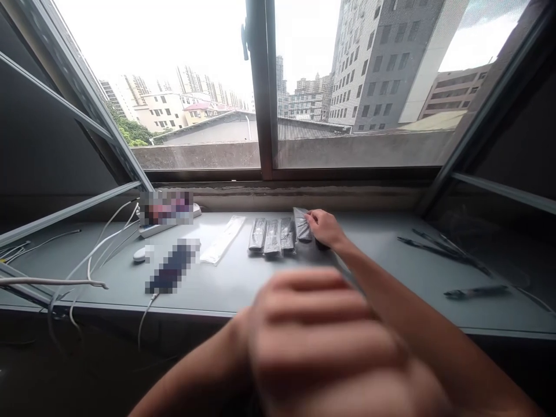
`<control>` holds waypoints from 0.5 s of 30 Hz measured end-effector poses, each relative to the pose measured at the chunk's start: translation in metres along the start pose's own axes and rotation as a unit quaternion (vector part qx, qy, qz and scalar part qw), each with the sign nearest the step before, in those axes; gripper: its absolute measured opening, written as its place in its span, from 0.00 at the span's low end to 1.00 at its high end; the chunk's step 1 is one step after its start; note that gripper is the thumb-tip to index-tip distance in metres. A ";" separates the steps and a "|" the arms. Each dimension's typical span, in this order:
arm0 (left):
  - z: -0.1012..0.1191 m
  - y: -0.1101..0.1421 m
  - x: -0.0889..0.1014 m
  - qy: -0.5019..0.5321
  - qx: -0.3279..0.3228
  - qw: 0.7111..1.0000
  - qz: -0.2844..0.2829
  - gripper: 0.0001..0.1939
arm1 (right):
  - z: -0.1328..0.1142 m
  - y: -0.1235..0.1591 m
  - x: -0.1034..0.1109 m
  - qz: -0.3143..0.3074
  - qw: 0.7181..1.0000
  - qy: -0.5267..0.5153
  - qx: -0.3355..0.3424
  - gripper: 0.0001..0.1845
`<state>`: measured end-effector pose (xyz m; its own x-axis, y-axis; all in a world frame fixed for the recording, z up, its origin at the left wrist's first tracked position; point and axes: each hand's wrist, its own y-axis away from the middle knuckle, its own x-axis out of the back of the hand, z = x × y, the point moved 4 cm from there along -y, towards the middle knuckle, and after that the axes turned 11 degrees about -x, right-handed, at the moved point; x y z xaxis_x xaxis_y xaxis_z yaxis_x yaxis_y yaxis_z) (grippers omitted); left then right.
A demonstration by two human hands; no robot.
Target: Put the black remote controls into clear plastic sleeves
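My right hand [325,227] reaches across the grey sill [382,260] and pinches the corner of a dark flat packet [301,225], which is tilted up at the right end of a row. Three more dark packets [272,236] lie side by side just left of it. A clear long packet [223,238] lies further left. My left hand [313,336] is very close to the camera, back side up and blurred, its fingers lying together; whether it holds anything is hidden.
A phone [171,266] on a white cable lies at the left, behind it a white power strip [167,217] with several white cables [99,246]. Dark pens [436,248] lie at the right, one more [473,291] near the front edge. The open window frame [263,87] stands behind.
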<state>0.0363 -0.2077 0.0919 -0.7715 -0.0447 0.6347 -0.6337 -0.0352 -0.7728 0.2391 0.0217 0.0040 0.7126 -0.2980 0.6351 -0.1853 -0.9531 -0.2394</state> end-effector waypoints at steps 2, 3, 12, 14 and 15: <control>-0.044 -0.014 -0.004 0.025 0.003 1.000 0.017 0.16 | -0.001 0.000 0.003 0.009 0.997 -0.081 0.002 0.13; -0.073 -0.020 -0.007 0.030 0.015 0.999 0.037 0.16 | -0.001 -0.001 0.002 0.007 0.994 -0.105 0.002 0.14; -0.251 0.039 -0.047 -0.046 0.321 0.939 0.116 0.15 | 0.000 0.001 -0.015 -0.126 0.889 -0.431 -0.091 0.31; -0.256 0.051 -0.051 0.005 0.365 0.924 0.115 0.15 | -0.006 0.005 -0.014 -0.146 0.872 -0.458 -0.093 0.31; -0.257 0.054 -0.053 0.052 0.384 0.914 0.121 0.17 | -0.008 0.008 -0.013 -0.154 0.870 -0.458 -0.093 0.31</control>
<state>0.0283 0.0495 0.0163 -0.9099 -0.0504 0.4117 -0.2481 -0.7294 -0.6376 0.2228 0.0178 -0.0007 0.9724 0.0599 -0.2254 0.0652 -0.9977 0.0162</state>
